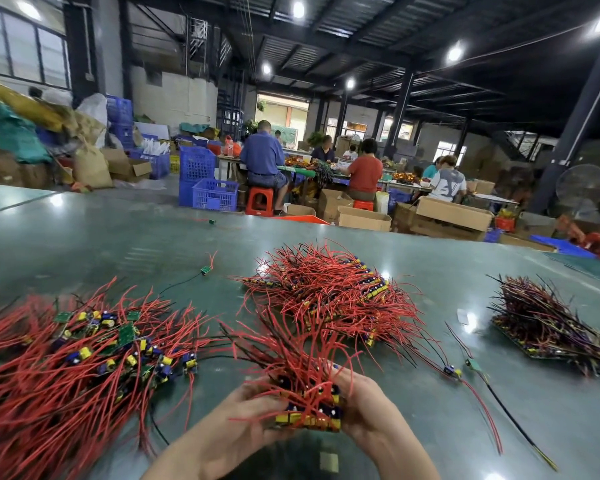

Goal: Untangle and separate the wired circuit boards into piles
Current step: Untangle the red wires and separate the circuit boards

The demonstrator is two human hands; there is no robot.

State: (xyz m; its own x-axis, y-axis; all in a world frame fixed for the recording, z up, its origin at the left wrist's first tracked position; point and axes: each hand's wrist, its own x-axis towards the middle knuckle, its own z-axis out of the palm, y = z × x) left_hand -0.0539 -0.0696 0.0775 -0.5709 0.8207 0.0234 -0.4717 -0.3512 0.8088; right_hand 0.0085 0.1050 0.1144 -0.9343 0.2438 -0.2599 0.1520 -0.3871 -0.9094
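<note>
Three heaps of wired circuit boards lie on the green table (84, 237): a loose tangled heap (66, 355) at left, a red-wired pile (329, 289) in the middle, and a darker pile (548, 323) well apart at right. A fourth bundle (305, 386) sits between both hands, just above the near table edge. The left hand (253, 410) and right hand (364, 407) curl around its stacked boards, which carry yellow and blue parts, red and black wires fanning upward. At least four single boards lie scattered on the table.

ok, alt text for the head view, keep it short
Both hands, left hand and right hand, hold a bundle of wired circuit boards over a green table. A tangled pile lies left, a sorted pile ahead, a darker pile right.
</note>
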